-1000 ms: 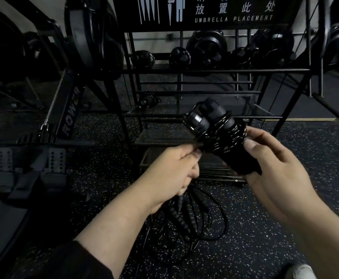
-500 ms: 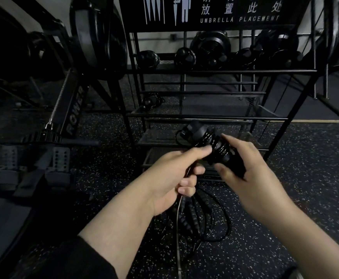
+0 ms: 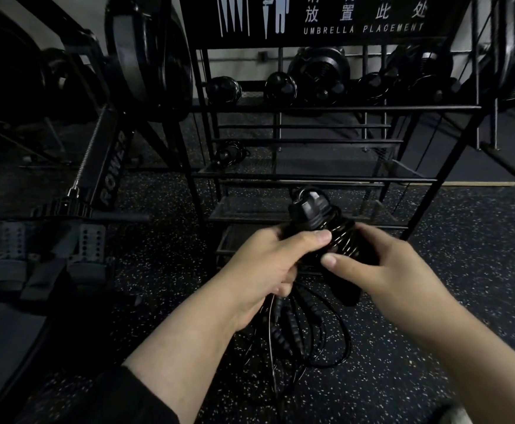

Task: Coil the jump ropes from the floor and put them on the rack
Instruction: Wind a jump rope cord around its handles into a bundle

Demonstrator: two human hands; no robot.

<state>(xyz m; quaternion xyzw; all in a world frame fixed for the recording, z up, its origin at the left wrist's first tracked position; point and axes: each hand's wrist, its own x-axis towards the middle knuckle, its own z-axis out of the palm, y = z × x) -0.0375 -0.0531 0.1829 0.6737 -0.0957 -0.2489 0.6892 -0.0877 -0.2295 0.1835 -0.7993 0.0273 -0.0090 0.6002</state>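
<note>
A black jump rope (image 3: 320, 221), its cord wound in coils round the handles, is held in front of the black wire rack (image 3: 311, 179). My left hand (image 3: 268, 264) grips the bundle from the left, thumb across the coils. My right hand (image 3: 381, 264) holds the handles from the right, thumb on the lower coils. A loose strand hangs down from my left hand. More black jump ropes (image 3: 299, 332) lie tangled on the floor under my hands. A coiled rope (image 3: 230, 153) rests at the left end of a middle rack shelf.
Weight plates (image 3: 317, 78) stand on the rack's top shelf under an umbrella-placement sign (image 3: 326, 16). A rowing machine (image 3: 97, 166) with footplates stands to the left. The floor (image 3: 464, 270) is dark speckled rubber.
Both hands have lowered the rope bundle from chest height toward the rack's lower shelves. My left hand moved from pinching the cord to gripping the coils.
</note>
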